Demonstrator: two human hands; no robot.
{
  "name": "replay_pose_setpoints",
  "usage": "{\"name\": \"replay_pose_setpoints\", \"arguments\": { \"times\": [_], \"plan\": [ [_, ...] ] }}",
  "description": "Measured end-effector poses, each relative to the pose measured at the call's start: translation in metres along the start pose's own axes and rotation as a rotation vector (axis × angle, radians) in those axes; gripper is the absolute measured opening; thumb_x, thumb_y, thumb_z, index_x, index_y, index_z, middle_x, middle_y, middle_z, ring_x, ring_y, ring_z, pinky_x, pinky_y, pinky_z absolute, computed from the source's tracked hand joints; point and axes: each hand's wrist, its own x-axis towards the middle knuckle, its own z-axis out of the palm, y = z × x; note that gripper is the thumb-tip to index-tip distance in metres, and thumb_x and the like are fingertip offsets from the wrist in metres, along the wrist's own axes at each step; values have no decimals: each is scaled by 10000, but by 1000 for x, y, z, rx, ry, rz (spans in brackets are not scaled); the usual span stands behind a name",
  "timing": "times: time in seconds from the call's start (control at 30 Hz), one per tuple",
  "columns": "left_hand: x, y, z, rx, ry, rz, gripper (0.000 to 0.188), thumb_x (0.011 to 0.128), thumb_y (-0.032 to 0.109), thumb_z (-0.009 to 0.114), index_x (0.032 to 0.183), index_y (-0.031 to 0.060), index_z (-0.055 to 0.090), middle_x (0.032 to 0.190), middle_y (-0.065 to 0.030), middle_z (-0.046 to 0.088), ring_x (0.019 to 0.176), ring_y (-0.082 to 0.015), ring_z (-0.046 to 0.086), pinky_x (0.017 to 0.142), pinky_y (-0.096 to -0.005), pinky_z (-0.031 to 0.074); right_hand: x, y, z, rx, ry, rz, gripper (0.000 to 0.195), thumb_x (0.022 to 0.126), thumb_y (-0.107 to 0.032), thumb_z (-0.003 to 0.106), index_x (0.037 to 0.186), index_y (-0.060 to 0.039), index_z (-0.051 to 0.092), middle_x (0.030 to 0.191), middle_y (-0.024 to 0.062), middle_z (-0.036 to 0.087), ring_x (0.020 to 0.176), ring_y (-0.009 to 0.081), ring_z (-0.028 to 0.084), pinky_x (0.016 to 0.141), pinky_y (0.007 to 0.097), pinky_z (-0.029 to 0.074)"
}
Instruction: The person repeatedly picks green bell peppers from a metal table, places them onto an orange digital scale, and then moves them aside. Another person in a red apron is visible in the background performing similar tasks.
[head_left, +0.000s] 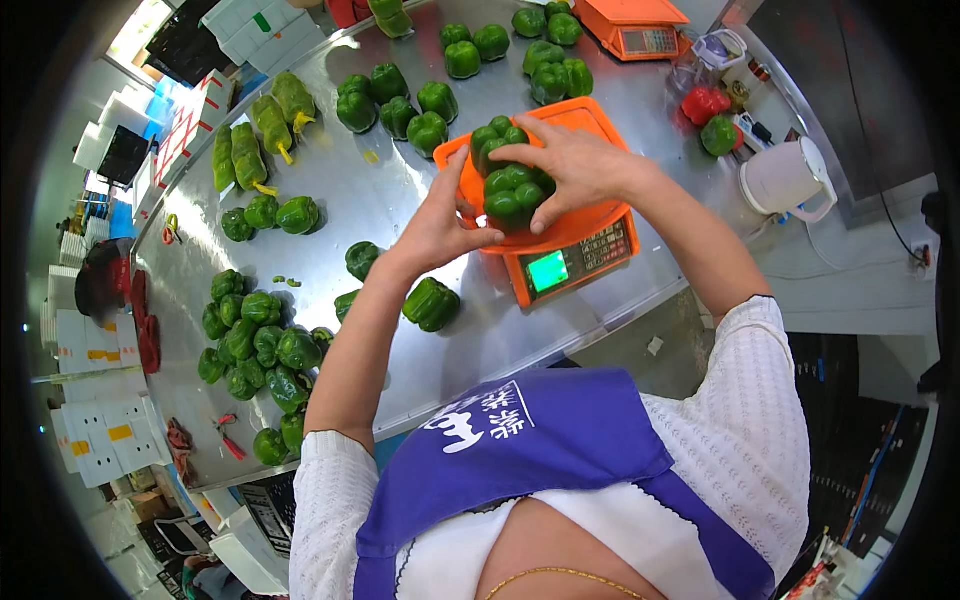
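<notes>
Several green bell peppers (513, 193) sit together in the orange tray (592, 120) of a digital scale (577, 259), whose display is lit green. My right hand (574, 169) rests over them from the right, fingers spread and touching the peppers. My left hand (448, 217) is at the tray's left rim, thumb and fingers apart, close beside the nearest pepper; whether it touches that pepper is unclear. Nearer me on the metal table (495, 330), left of the scale, lies a single large green pepper (431, 304).
Loose pepper groups (397, 112) stand behind the tray, and a pepper pile (259, 337) lies left. Netted green produce (270, 124), scissors (172, 229) and red-handled snips (229, 436) are also on the table. A second orange scale (630, 26) and an electric kettle (784, 178) stand right.
</notes>
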Motion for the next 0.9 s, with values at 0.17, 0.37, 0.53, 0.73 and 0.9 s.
{"name": "replay_pose_setpoints", "arguments": {
  "times": [0.17, 0.37, 0.53, 0.73, 0.9],
  "plan": [
    [16, -14, 29, -226, 20, -16, 1205, 675, 75, 920, 1594, -12, 145, 1519, -219, 353, 1105, -269, 641, 880, -367, 589, 6, -10, 5, -50, 33, 13, 990, 570, -609, 881, 1428, -260, 531, 1512, 242, 360, 1249, 441, 542, 961, 556, 459],
    [14, -8, 49, -343, 127, -110, 1141, 711, 43, 908, 1585, 22, 175, 1506, -168, 317, 1066, -243, 648, 836, -344, 622, 5, 2, -3, 28, 7, -48, 919, 573, -540, 897, 1376, -246, 559, 1403, 217, 432, 1275, 428, 485, 919, 554, 467],
    [12, 6, 52, -236, 133, -170, 1105, 782, -13, 845, 1605, 45, 109, 1284, -202, 550, 1070, -252, 667, 874, -374, 623, 10, 13, -7, -16, -20, -144, 876, 578, -544, 890, 1338, -237, 584, 1403, 232, 431, 1242, 417, 516, 865, 534, 487],
    [7, 17, 52, -135, 168, -127, 1064, 789, -39, 815, 1613, 82, 152, 1397, -186, 480, 1115, -243, 640, 919, -388, 604, 9, 35, 9, 65, 194, -310, 765, 607, -524, 882, 1254, -205, 626, 1382, 263, 451, 936, 432, 657, 793, 500, 546],
    [3, 25, 53, -328, 256, -193, 974, 833, -71, 734, 1619, 154, 205, 1572, -151, 331, 1139, -196, 606, 903, -341, 591, 5, 49, 3, 129, 258, -262, 763, 621, -520, 886, 1259, -199, 617, 1346, 265, 468, 977, 440, 652, 805, 491, 568]
  ]
}}
